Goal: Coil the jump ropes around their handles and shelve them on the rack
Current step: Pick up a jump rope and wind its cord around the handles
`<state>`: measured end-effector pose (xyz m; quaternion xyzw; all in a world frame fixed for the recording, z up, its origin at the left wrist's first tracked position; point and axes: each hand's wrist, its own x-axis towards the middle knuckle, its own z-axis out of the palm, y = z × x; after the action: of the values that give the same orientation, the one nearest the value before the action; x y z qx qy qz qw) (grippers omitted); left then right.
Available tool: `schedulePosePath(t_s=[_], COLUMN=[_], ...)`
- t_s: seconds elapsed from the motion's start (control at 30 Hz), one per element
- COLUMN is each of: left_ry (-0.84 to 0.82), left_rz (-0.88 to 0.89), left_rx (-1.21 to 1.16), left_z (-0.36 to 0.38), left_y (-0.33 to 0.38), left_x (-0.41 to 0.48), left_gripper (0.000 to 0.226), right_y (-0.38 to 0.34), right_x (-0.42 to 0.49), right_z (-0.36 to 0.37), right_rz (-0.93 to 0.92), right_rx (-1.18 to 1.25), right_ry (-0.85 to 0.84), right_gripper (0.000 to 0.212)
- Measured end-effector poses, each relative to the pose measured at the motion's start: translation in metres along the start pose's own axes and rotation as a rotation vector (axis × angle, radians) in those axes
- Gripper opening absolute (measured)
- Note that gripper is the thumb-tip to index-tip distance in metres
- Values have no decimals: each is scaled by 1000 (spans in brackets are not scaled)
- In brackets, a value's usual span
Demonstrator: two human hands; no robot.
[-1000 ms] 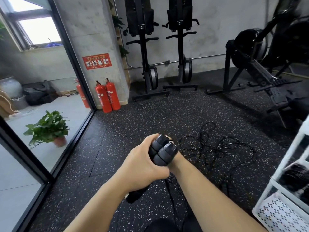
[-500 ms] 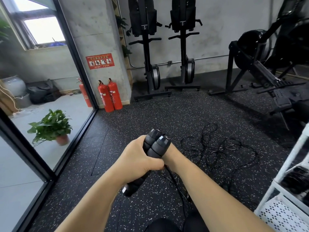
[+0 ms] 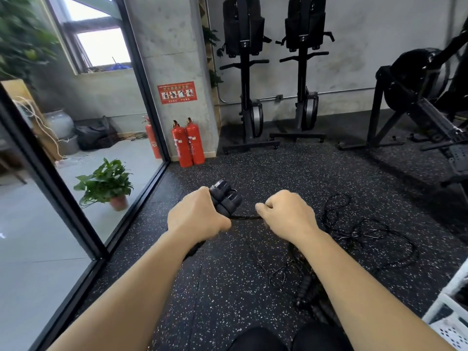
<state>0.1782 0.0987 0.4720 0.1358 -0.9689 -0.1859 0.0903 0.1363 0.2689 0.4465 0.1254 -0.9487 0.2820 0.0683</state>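
A corner of the white rack (image 3: 450, 333) sits at the lower right. Over the speckled floor (image 3: 228, 287) the left hand (image 3: 197, 219) grips 2 black handles (image 3: 225, 198) side by side, long axis slanting near-left to far-right, capped ends pointing up and away. The right hand (image 3: 288, 216) pinches the rope (image 3: 244, 217), stretched level between both hands. Beyond, loose ropes (image 3: 354, 231) tangle on the floor. Farther off, 2 red fire extinguishers (image 3: 188, 144) stand under a red sign (image 3: 177, 92), its writing unreadable.
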Motion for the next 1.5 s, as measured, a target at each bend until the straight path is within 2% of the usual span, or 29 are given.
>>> schedulePosePath(t_s=[0.27, 0.37, 0.5, 0.63, 0.77, 0.9, 1.03, 1.13, 1.2, 1.33, 1.43, 1.5], left_ry=[46, 50, 66, 19, -42, -103, -124, -122, -111, -104, -120, -115], left_rz=[10, 122, 365, 599, 696, 676, 601, 471, 370, 167, 80, 49], left_rx=[303, 464, 608, 650, 559, 377, 159, 42, -58, -277, -375, -390], left_z=[-2, 1, 0, -11, -23, -29, -24, -21, -17, -7, 6, 17], left_y=[-8, 1, 13, 22, 22, 21, 20, 21, 21, 19, 15, 13], left_x=[0, -3, -11, -20, -27, -31, -33, -30, -25, -13, -4, 1], left_gripper=[30, 31, 30, 31, 32, 37, 39, 39, 37, 38, 34, 34], right_y=[-31, -49, -60, -48, -32, -21, -14, -17, -17, -14, -10, -6], right_x=[-15, -11, 5, 25, 31, 21, 13, 7, 0, -13, -12, -12], right_z=[-34, -47, -60, -56, -45, -29, -9, 6, 13, 26, 34, 33], right_rz=[-293, -448, -580, -573, -446, -231, -55, 166, 234, 77, 57, 67], right_rx=[-246, -350, -409, -257, 204, 727, 1102, 1267, 1222, 1046, 952, 972], right_ry=[219, 238, 217, 113, -91, -270, -420, -402, -270, -60, -5, -21], right_gripper=[52, 51, 52, 56, 60, 48, 36, 33, 46, 39, 32, 29])
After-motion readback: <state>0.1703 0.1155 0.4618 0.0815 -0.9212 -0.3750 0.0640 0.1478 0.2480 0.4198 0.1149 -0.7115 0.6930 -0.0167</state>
